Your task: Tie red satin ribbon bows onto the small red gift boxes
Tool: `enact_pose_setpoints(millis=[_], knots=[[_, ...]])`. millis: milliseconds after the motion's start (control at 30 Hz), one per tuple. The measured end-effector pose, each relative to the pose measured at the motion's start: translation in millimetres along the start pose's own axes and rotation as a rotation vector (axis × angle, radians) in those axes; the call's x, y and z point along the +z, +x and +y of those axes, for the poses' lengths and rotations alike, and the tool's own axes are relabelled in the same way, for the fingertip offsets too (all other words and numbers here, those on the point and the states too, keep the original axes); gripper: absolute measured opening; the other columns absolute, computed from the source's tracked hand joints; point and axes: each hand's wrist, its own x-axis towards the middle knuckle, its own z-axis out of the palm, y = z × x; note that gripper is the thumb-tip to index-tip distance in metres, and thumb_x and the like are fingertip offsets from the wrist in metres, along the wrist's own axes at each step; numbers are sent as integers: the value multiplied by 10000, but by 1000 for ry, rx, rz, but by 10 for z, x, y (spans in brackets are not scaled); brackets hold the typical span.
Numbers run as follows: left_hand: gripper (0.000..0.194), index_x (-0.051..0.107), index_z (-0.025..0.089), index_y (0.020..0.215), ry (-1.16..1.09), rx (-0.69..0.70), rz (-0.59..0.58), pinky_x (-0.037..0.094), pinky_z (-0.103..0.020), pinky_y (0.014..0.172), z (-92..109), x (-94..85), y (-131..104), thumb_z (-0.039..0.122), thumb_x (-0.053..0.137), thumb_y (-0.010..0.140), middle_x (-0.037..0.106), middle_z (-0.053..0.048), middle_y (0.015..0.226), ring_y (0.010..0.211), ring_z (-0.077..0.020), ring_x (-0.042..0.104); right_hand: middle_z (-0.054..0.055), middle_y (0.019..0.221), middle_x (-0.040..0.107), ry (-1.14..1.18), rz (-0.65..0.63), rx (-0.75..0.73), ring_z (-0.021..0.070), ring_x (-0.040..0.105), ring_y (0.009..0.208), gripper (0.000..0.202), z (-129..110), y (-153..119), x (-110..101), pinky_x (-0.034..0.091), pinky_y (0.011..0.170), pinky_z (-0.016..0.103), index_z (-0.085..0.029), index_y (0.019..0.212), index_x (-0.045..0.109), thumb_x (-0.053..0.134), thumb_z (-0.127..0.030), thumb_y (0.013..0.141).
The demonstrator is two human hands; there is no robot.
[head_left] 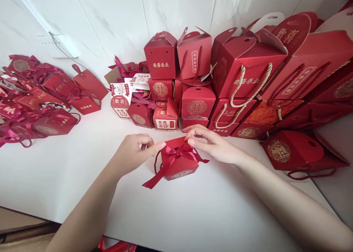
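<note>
A small red gift box (184, 168) with a gold round emblem stands on the white table in front of me. A shiny red ribbon bow (178, 153) is tied across its top, one long tail hanging to the front left and a shorter one to the right. A dark red cord loop shows at the box's left side. My left hand (139, 151) pinches the bow's left loop between thumb and fingers. On the other side my right hand (208, 143) has its thumb and index finger closed at the bow's right loop, by the box's upper edge. Its fingertips partly hide that loop.
Stacked red gift boxes (198, 103) line the wall behind, some with gold rope handles. One larger box (298, 149) lies at the right. Many ribboned boxes (41, 101) are heaped at the left. The white table's (132, 215) front edge runs below my arms.
</note>
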Motion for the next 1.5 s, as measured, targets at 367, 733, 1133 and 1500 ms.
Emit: enact_pose_setpoints(millis=[367,733,1133,1500], knots=[[364,752,186,657,-344,-44,-760,408,-246,556,26,59,48,503,643,798,621,-17,562,561,-138,541,99,1258,601,203,-209,10,270,350,1390,319,38,1,7,335,1061,408,-188,704,665,597,-423,909],[265,763,148,702,-377,-47,-809,418,-236,537,-23,60,80,399,705,767,660,-40,620,576,-131,557,72,1250,565,365,-197,37,223,526,1145,353,217,26,30,355,980,361,-153,609,553,642,-350,888],[220,771,209,800,-48,-86,-865,459,-255,602,-497,-190,192,336,803,624,758,-24,757,673,-187,656,59,1156,602,473,-183,105,196,571,968,385,257,60,113,393,810,299,-152,586,474,633,-338,882],[261,595,215,1032,-260,137,913,405,-261,584,-562,-541,93,412,588,861,638,24,838,739,-135,577,70,1176,600,413,-161,36,187,588,922,355,201,36,167,432,776,299,-157,652,534,628,-411,881]])
